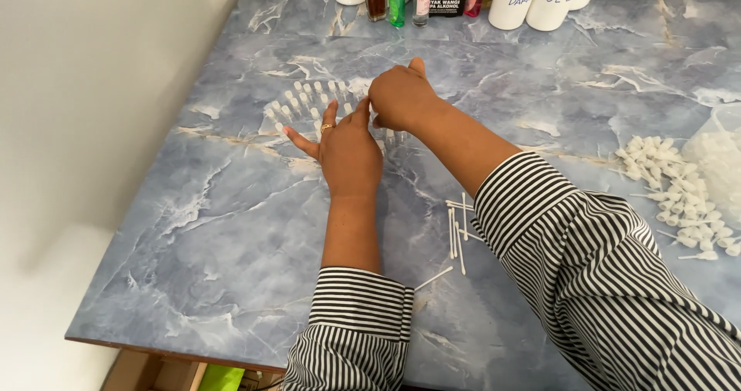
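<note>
You are steadying a cluster of small clear vials (309,101) standing on the blue marbled table (216,229), your left hand (347,152) lying open beside them, your right hand (399,96) curling closed over their edge, loose white sticks (457,233) near your sleeve.

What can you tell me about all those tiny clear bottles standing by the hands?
The small clear bottles look like plastic or glass, each with a pale top. They stand upright, packed close in rows on the blue marbled table. The left hand and right hand rest against the cluster and hide some of it.
</note>
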